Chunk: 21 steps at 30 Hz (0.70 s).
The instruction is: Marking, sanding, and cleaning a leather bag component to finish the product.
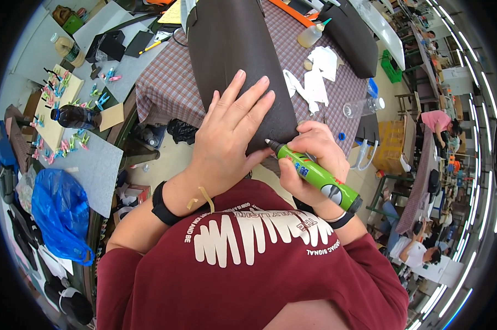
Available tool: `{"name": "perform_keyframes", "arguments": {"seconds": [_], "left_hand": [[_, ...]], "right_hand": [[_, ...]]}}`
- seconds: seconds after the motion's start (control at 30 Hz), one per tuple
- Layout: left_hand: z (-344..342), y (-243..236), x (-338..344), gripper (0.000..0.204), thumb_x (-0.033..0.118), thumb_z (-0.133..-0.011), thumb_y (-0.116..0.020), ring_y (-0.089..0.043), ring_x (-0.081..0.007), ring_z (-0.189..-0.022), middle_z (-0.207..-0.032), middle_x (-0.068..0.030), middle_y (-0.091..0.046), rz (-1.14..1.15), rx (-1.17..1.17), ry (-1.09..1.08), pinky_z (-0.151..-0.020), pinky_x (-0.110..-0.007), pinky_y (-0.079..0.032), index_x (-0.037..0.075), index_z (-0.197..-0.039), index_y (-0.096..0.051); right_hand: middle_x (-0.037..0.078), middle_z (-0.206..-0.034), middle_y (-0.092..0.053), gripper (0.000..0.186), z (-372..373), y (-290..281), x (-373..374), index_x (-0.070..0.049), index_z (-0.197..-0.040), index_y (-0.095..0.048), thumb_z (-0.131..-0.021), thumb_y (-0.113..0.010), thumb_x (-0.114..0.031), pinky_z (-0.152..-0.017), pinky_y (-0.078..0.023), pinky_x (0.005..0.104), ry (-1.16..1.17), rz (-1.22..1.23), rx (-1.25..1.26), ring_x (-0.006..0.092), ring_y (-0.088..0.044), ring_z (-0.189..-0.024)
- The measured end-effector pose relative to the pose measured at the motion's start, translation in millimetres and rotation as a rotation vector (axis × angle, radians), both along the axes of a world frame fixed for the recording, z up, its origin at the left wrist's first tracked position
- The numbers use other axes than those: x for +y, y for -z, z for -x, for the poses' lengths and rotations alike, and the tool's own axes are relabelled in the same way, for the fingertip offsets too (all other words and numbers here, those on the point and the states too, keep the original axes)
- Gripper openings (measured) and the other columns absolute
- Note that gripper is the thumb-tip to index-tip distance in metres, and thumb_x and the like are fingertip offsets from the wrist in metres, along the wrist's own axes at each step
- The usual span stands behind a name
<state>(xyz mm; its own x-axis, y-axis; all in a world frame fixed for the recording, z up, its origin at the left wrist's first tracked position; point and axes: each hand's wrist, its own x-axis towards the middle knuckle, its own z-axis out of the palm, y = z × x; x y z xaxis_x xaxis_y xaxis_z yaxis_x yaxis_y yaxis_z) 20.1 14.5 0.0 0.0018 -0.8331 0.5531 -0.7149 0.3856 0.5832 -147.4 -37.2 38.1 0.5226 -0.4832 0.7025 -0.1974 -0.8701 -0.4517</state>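
Two hands on it: our left hand point(232, 129) lies flat, fingers spread, pressing the dark brown leather panel point(240, 60) down at centre frame, over the checked tablecloth point(166, 82). Our right hand point(309, 159) is wrapped tight around a green marker point(314, 175), tip touching the panel's lower edge. Looks like we're mid-marking; next stroke probably wants the panel pinned and the tip following that edge.

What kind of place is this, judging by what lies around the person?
Probably a craft or leather-goods workshop. A dark leather-like sheet lies on a checked tablecloth, white cut paper patterns and a glue bottle sit nearby, and other people work at long tables to the right.
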Motion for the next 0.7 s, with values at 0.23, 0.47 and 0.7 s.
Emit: {"name": "perform_keyframes", "arguments": {"seconds": [0.23,0.47,0.7], "left_hand": [[-0.1,-4.0,0.6,0.080,0.004,-0.057,-0.079,-0.037,-0.0403,-0.135,-0.141,-0.0135,-0.048,-0.016,0.005,0.003,-0.108,-0.046,-0.037,0.005,-0.132,-0.052],[-0.2,-3.8,-0.3,0.080,0.003,-0.057,-0.078,-0.037,-0.0405,-0.135,-0.140,-0.0133,-0.048,-0.021,0.015,-0.005,-0.108,-0.046,-0.037,0.004,-0.132,-0.051],[-2.1,-2.0,-2.6,0.082,0.009,-0.059,-0.082,-0.037,-0.0411,-0.135,-0.141,-0.0144,-0.047,-0.006,0.010,-0.007,-0.108,-0.046,-0.036,0.004,-0.134,-0.050]], "right_hand": [[0.006,-0.073,-0.062,0.027,2.3,-3.4,3.2,-0.005,-0.086,-0.061,-0.063,-0.076,-0.004,-0.069,-0.052,0.0361,-0.063,-0.051,0.041,0.0242,-0.061,-0.069],[0.007,-0.068,-0.061,0.027,0.2,-1.8,0.1,-0.003,-0.085,-0.061,-0.063,-0.076,-0.003,-0.070,-0.053,0.0393,-0.048,0.021,-0.001,0.0239,-0.060,-0.061],[0.007,-0.071,-0.063,0.030,3.0,-1.0,-4.6,-0.003,-0.091,-0.063,-0.065,-0.079,-0.004,-0.071,-0.053,0.0384,0.074,0.011,-0.010,0.0217,-0.060,-0.063]]}}
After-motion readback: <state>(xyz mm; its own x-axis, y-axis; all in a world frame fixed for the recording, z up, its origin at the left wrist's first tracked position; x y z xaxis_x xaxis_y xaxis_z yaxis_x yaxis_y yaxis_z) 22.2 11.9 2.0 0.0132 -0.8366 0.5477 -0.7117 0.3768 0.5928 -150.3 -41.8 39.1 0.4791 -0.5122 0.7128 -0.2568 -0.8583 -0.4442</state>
